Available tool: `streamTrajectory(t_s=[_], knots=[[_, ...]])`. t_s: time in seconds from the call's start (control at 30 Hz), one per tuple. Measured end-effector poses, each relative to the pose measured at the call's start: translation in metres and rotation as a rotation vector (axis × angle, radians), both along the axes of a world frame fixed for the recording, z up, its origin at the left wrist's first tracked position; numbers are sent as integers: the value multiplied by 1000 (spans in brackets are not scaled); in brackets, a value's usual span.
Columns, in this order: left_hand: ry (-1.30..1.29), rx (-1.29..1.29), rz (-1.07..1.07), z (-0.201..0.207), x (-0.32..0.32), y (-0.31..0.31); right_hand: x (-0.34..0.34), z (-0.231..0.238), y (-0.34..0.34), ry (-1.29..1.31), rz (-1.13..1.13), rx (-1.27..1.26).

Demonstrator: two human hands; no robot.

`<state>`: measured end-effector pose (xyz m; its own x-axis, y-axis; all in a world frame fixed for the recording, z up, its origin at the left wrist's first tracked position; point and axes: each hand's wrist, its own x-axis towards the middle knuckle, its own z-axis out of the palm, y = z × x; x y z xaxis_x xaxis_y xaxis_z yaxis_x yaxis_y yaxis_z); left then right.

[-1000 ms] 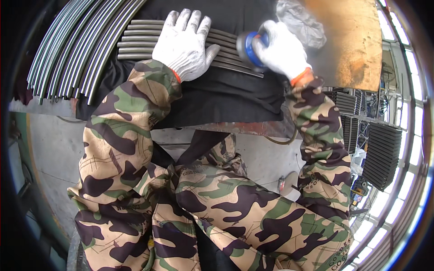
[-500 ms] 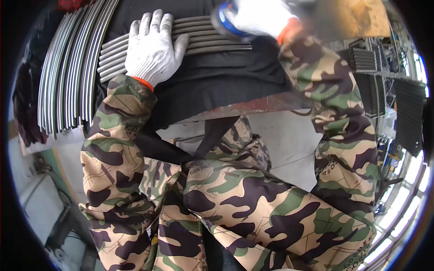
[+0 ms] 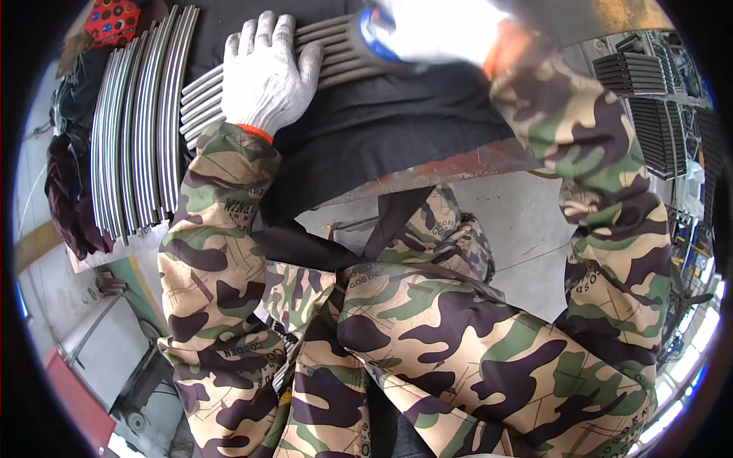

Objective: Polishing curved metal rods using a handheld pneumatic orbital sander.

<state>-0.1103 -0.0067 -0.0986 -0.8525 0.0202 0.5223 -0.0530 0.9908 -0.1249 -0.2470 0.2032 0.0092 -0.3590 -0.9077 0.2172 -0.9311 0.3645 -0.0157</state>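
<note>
metal rods (image 3: 336, 53) under flat left hand (image 3: 267, 72); blurred right hand (image 3: 435, 30) fingers grip unclear.

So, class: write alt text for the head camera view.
A white-gloved left hand presses flat on a row of grey metal rods on a dark cloth. The blurred right hand holds something blue against them; more rods lie stacked left.

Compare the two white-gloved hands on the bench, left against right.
The left hand lies flat, fingers spread, pressing on the row of grey metal rods; the right hand is closed around a round blue-rimmed tool. The left hand is sharp in view, the right hand is blurred and partly cut by the frame's top. Both wear white knit gloves with orange cuffs.
</note>
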Motion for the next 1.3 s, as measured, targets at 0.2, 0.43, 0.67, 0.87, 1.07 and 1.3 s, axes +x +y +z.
streamTrajectory(t_s=[0.2,0.43,0.67,0.87,1.07,1.3], knots=[[-131,91,54,3,3,1,-8,5,-7,-18,-84,77],[-127,98,51,1,-5,3,-24,-9,-13,117,-64,-53],[-97,17,61,-5,-2,-3,10,7,-9,-19,-38,74],[-105,85,70,-5,2,4,1,-6,-9,9,-37,67],[-127,110,50,4,-3,11,-19,-4,-6,33,-135,77],[-92,109,34,3,2,12,-5,0,8,0,-16,92]])
